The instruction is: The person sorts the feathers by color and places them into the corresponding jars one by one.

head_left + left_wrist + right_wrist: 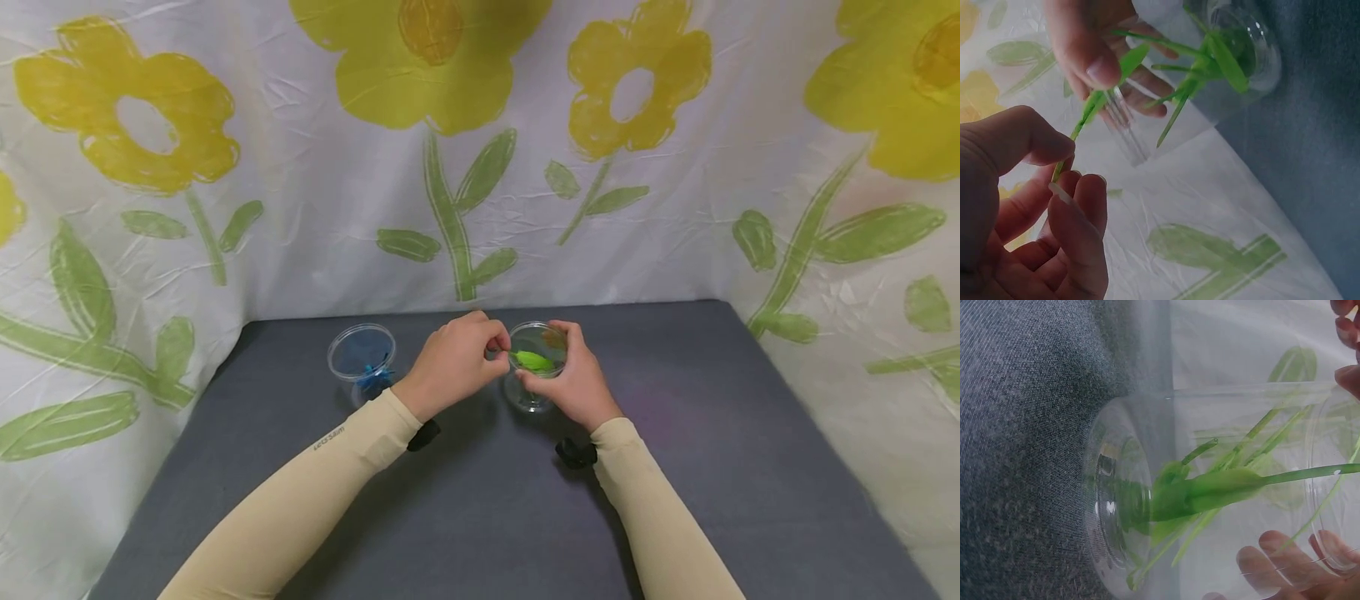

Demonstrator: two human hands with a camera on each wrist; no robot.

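My left hand (461,362) pinches the thin stem of a green leaf-shaped piece (1089,107) between thumb and fingertips. The leaf end of it lies over the rim of a clear plastic cup (528,404). Around that cup's upper part, my right hand (579,379) grips with the thumb on the near side and fingers on the far side. Inside the cup stand several more green pieces (1204,494) with narrow, stem-like parts, some leaning toward the mouth. In the left wrist view, the right thumb (1102,70) overlaps the pinched piece at the rim.
A second clear cup (362,333) stands left of my left hand, with blue spiky pieces (375,377) in it. Both cups are near the back of the grey-covered table (480,517). A white curtain with yellow flowers (315,208) hangs behind and at the sides.
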